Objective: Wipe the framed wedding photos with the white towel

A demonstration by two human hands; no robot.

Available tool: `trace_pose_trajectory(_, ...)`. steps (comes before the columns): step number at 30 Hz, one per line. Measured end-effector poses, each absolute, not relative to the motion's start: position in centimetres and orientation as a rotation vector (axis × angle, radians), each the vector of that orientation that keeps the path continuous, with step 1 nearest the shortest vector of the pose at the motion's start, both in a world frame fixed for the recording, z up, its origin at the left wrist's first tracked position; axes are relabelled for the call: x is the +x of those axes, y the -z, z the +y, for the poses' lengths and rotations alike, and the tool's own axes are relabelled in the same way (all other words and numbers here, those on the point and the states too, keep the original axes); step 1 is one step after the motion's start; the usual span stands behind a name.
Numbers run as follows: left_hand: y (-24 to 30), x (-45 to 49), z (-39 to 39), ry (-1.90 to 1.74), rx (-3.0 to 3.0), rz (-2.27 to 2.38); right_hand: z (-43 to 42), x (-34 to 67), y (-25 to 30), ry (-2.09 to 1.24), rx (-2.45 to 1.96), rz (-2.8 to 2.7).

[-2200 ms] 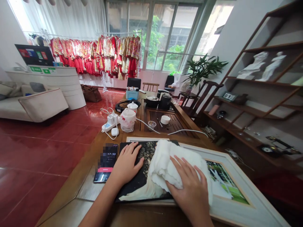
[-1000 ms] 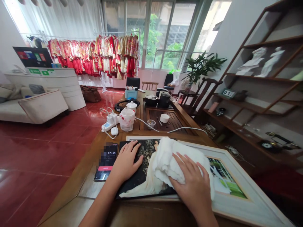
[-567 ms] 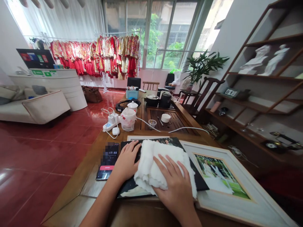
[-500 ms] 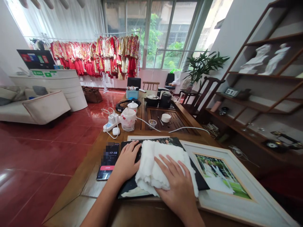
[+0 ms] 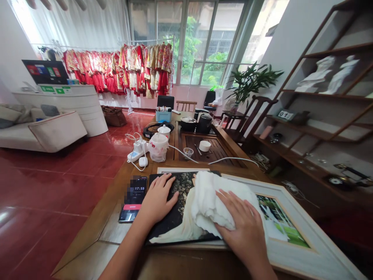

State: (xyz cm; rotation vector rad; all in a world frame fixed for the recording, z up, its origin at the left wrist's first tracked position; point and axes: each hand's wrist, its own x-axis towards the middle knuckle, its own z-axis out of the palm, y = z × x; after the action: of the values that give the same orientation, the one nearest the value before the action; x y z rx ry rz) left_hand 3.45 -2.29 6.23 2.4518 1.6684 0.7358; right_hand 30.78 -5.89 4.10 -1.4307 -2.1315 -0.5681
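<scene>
My right hand (image 5: 244, 224) is on a folded white towel (image 5: 214, 196), its fingers spread over the top and its thumb at the near edge. Under the towel lies a dark photo panel (image 5: 171, 221), which shows a long pale dress. My left hand (image 5: 159, 198) rests on the panel's left side with its fingers stretched out and holds nothing. The towel reaches past the panel's right side and covers part of a white-framed photo (image 5: 294, 229). Just left of my left hand, a phone (image 5: 132, 200) lies on the wooden table (image 5: 96, 212).
Beyond the panel stand a white cup in a plastic bag (image 5: 158, 147), a power strip (image 5: 135, 153) and a tea tray (image 5: 215, 153) with a small white bowl (image 5: 204, 146). A white cable (image 5: 233, 157) crosses the table. Shelves (image 5: 320, 91) stand at the right.
My right hand has slid the towel to the right, uncovering more of the dark panel and its dress. My left hand has stayed in place, its thumb now clear of the towel.
</scene>
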Motion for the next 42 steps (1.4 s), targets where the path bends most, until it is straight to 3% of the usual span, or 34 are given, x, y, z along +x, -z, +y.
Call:
trace_pose_trajectory(15,-5.7,3.5,-2.1,-0.673,2.451,1.656,-7.4,24.7,-5.2,0.5,-1.297,-2.228)
trace_pose_trajectory(31,-5.9,3.4,-2.3,-0.718,2.462,1.675,-6.0,30.7,-3.7,0.572,-1.439,-2.084)
trace_pose_trajectory(42,-5.9,3.9,-2.3,-0.705,2.45,1.691,-7.5,25.9,-5.1,0.462,-1.407,-2.132)
